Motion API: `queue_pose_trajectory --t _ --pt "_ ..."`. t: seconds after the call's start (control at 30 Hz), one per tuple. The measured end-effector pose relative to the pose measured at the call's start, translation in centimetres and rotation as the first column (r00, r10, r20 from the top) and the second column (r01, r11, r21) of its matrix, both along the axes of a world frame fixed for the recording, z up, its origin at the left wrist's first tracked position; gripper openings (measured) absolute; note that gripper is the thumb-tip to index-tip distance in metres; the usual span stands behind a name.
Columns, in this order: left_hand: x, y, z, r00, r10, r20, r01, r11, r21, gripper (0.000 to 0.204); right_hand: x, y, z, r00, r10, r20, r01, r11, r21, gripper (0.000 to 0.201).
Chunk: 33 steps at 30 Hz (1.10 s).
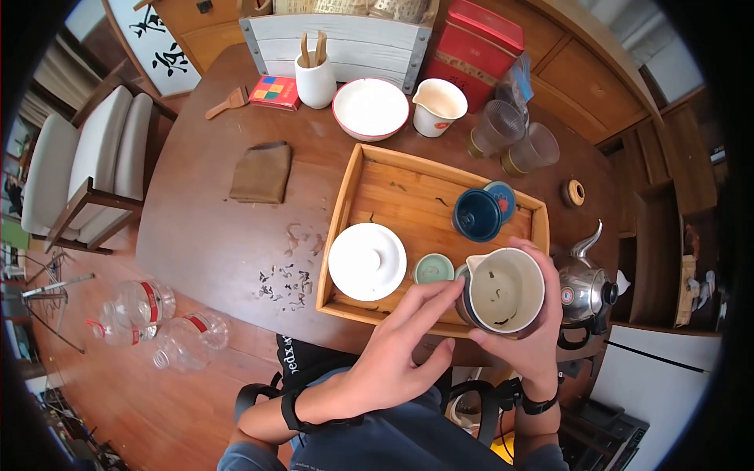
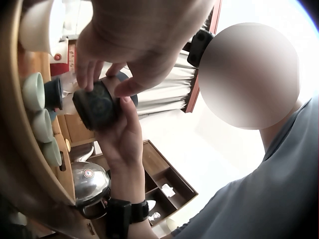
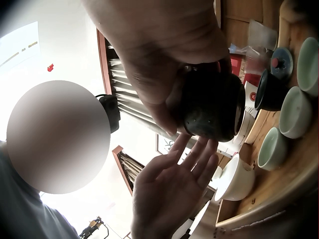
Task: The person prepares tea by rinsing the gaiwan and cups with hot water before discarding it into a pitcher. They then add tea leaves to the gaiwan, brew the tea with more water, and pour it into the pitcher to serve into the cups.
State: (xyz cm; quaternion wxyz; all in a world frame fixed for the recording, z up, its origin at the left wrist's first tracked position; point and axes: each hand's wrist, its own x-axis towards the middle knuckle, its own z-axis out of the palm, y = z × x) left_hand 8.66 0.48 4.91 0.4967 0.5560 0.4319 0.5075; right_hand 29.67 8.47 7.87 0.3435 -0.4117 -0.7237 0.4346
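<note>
A small dark-sided pitcher (image 1: 506,286) with a pouring lip and pale inside is held over the tray's near right corner. Liquid with several loose tea leaves shows in it. My right hand (image 1: 538,349) grips it from the right, thumb at the near side. From the left, my left hand (image 1: 397,353) touches its side with extended fingers, which both wrist views also show. Below them, the wooden tray (image 1: 345,206) bears a white lidded bowl (image 1: 367,263), a dark blue cup (image 1: 477,215), a blue lid (image 1: 501,201) and pale green cups (image 3: 296,112), partly hidden in the head view.
A steel kettle (image 1: 581,290) stands right of the tray. Behind it are a white bowl (image 1: 371,108), a white spouted cup (image 1: 440,107), clear plastic cups (image 1: 496,127) and a red tin (image 1: 477,49). A folded brown cloth (image 1: 261,174) and spilled leaves (image 1: 287,284) lie left.
</note>
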Motion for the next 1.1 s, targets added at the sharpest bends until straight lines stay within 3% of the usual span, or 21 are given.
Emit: queue_pose_trajectory --t 0.1,0.2,1.1 --pt "-0.4 0.3 0.1 1.000 0.013 0.010 -0.013 1.000 0.017 0.074 -0.1 0.2 0.3 1.000 0.011 0.029 -0.010 1.000 -0.021 0.109" --pt "-1.0 0.8 0.5 0.999 0.018 -0.041 -0.016 0.998 0.053 0.073 -0.8 0.4 0.7 0.998 -0.027 -0.054 0.021 0.993 -0.115 0.108" --pt "-5.2 4.8 3.1 0.982 0.033 -0.184 -0.017 0.996 0.088 0.055 -3.3 4.5 2.0 0.995 -0.007 -0.094 0.004 0.999 -0.035 0.102"
